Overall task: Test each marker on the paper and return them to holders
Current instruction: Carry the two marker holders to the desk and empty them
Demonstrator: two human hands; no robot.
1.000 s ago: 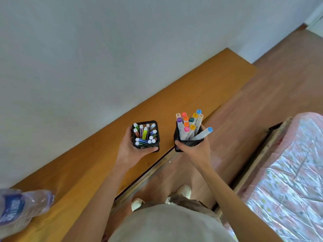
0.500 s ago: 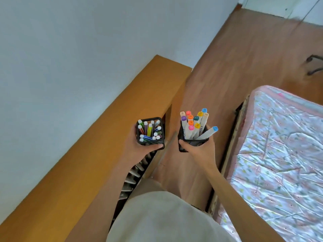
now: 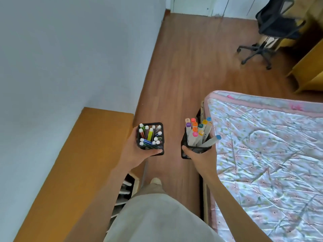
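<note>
My left hand [image 3: 134,151] grips a black mesh holder [image 3: 158,152] filled with several thin coloured markers [image 3: 150,134] with white ends. My right hand [image 3: 201,155] grips a second black mesh holder [image 3: 185,152] holding several thick grey markers [image 3: 195,135] with coloured caps, one blue-capped marker [image 3: 212,140] leaning out to the right. Both holders are carried upright in the air over the wooden floor, side by side. No paper is in view.
A long orange-brown shelf top [image 3: 73,165] runs along the white wall on the left. A bed with a floral cover [image 3: 272,163] fills the right. A black office chair [image 3: 272,30] and a yellow desk [image 3: 309,67] stand far right. Wooden floor [image 3: 188,70] lies ahead.
The view has swung to the right, away from the shelf and toward the floor, bed and chair. Both hands keep carrying their holders in front of me.
</note>
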